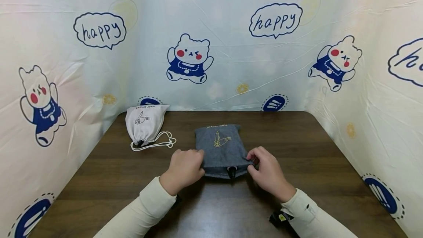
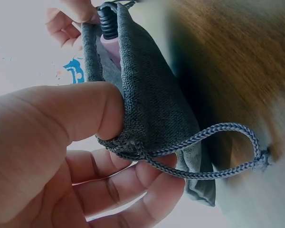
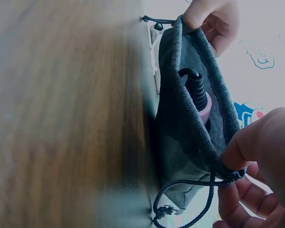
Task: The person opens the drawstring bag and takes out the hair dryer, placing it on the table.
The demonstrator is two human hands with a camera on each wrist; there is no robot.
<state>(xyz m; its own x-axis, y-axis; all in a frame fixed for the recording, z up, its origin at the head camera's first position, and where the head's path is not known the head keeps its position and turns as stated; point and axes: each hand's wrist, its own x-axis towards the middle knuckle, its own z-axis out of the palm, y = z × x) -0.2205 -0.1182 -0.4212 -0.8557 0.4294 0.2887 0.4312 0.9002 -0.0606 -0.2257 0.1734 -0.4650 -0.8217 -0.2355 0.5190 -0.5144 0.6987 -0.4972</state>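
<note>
A dark grey drawstring bag (image 1: 219, 153), with a yellow hair-dryer drawing, lies on the table with its mouth toward me. My left hand (image 1: 185, 168) pinches one corner of the mouth between thumb and fingers. At the opposite corner, my right hand (image 1: 267, 173) pinches the hem. Between them the mouth gapes. Inside, the right wrist view shows a pink end (image 3: 205, 110) with a black ribbed cord sleeve (image 3: 195, 90); the rest of that object is hidden by cloth. A knotted grey drawcord (image 2: 218, 173) loops out beside my left fingers, and another cord (image 3: 190, 182) hangs by my right.
A white drawstring bag (image 1: 145, 122) with a similar drawing lies at the table's back left, its white cords (image 1: 162, 144) trailing to the right. Around the dark wooden table (image 1: 290, 139) hangs a pale printed curtain (image 1: 231, 58).
</note>
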